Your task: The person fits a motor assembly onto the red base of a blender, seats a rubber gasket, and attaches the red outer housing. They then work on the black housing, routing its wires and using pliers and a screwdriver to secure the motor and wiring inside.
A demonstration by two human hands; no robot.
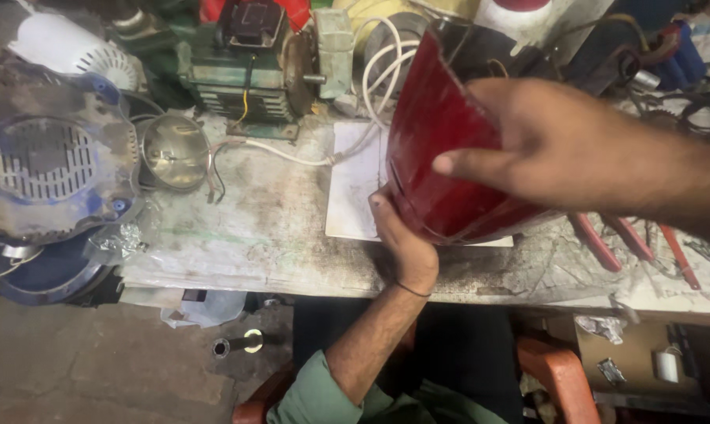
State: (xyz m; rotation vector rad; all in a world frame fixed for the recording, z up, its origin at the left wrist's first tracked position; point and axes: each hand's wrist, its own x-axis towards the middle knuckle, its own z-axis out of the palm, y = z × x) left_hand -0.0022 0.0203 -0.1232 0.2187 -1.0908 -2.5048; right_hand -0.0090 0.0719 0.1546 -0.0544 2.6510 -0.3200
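Worn, stained workbench (276,235), grey and scuffed, cluttered along its far edge. Bare concrete floor (72,369) below left, dusty and cracked. Orange plastic chair (563,377) at the bench's near side. Dim light; dark shadow beneath the bench.

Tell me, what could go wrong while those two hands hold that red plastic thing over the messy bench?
The red plastic cover might slip: the left hand only props its lower edge and the right hand lies over its side. If it dropped, it could hit the white wires or the white sheet below. Its thin upper rim looks sharp-edged, so it might scrape the fingers.
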